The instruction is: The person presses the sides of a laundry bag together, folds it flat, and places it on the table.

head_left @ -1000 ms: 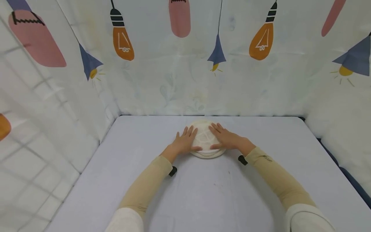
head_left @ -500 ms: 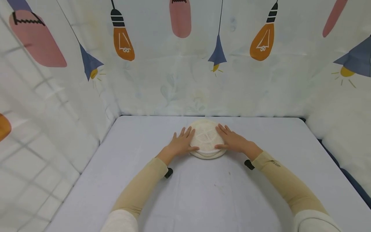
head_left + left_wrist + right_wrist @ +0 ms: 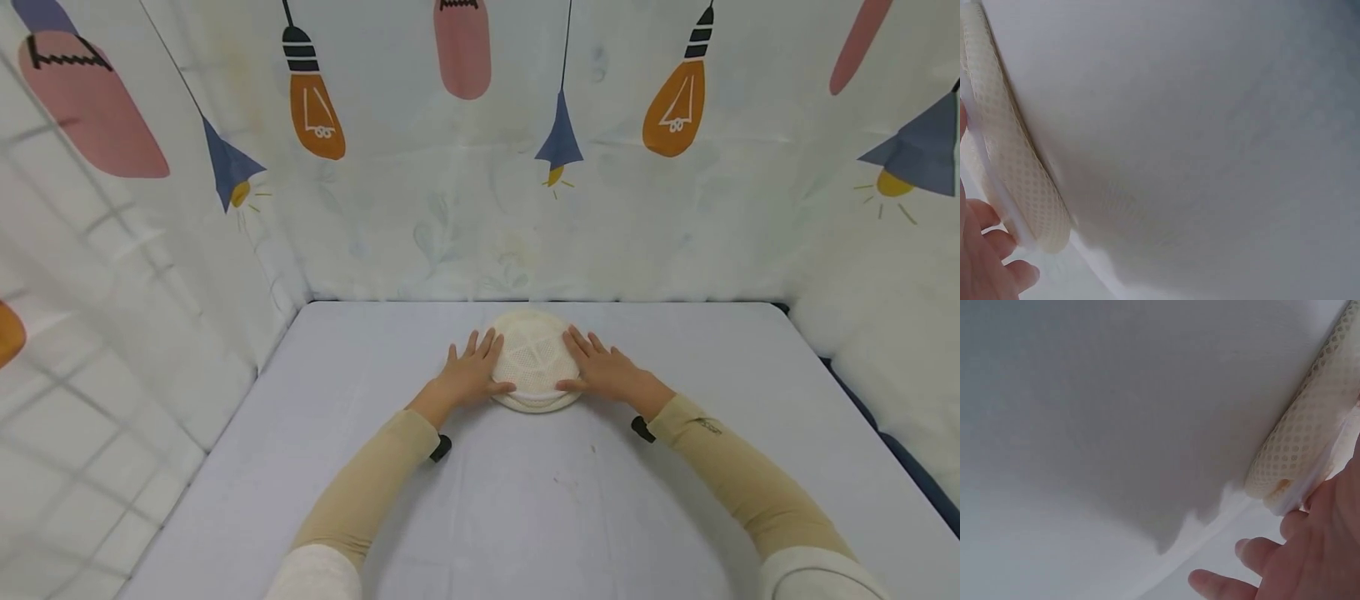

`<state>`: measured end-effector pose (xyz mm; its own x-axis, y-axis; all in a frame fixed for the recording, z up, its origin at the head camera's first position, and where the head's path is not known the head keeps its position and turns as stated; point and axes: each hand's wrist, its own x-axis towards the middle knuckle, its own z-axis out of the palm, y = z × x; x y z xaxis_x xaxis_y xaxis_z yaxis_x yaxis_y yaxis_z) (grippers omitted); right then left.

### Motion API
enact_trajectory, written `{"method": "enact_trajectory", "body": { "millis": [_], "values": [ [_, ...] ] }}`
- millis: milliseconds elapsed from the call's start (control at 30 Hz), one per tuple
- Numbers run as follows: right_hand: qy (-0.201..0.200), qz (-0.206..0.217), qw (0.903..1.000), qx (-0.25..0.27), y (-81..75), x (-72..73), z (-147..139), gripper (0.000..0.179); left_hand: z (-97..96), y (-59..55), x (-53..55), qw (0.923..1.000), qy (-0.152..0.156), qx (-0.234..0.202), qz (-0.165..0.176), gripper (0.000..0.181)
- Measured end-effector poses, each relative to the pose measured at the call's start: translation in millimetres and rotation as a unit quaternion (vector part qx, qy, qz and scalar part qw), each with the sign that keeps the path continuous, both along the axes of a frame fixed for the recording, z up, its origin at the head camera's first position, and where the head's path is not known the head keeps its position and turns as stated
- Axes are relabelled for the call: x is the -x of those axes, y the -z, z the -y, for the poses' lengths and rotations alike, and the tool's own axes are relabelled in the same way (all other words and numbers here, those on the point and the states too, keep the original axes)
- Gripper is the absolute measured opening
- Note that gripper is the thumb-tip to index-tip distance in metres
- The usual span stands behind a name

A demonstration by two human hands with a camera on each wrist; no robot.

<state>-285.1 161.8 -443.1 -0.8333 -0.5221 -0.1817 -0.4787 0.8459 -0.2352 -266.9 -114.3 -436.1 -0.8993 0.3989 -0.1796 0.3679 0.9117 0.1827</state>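
Note:
A round, cream-coloured mesh item with a thick, soft-looking rim (image 3: 534,354) lies on the table towards its far edge. My left hand (image 3: 468,373) rests on its left side, fingers spread and pointing away, thumb along the near side. On the opposite side my right hand (image 3: 606,371) touches it in much the same way, with its fingers extended. From the left wrist view, the mesh side (image 3: 1022,156) and a smooth pale band show beside the fingertips. The right wrist view shows the mesh edge (image 3: 1294,437) close to the table above the fingers.
The pale table (image 3: 525,500) carries a few small dark marks in front of the item. A white curtain (image 3: 390,233) printed with lamps and bulbs hangs behind and along the left side. Black wrist cameras (image 3: 441,448) sit under both wrists.
Both hands have slid outward from the middle of the mesh item to its sides, the right hand further, uncovering more of its top. Over the last half second they barely move.

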Motion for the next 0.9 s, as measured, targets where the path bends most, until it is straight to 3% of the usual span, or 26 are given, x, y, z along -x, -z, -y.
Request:
{"method": "enact_trajectory", "body": {
  "millis": [200,467,900],
  "values": [
    [0.012,0.013,0.9996,-0.021,-0.7,1.3,4.2,0.102,-1.5,0.7,2.0,0.9999,-0.005,0.000,0.015,0.100],
    [0.014,0.029,0.9994,-0.013,-6.4,-0.2,6.1,0.101,-1.9,0.9,4.2,0.9995,-0.011,0.010,0.029,0.100],
    [0.016,0.043,0.9981,-0.042,-7.3,4.0,8.1,0.100,-3.8,-0.9,4.3,0.9994,-0.009,0.023,0.024,0.099]
  ]
}}
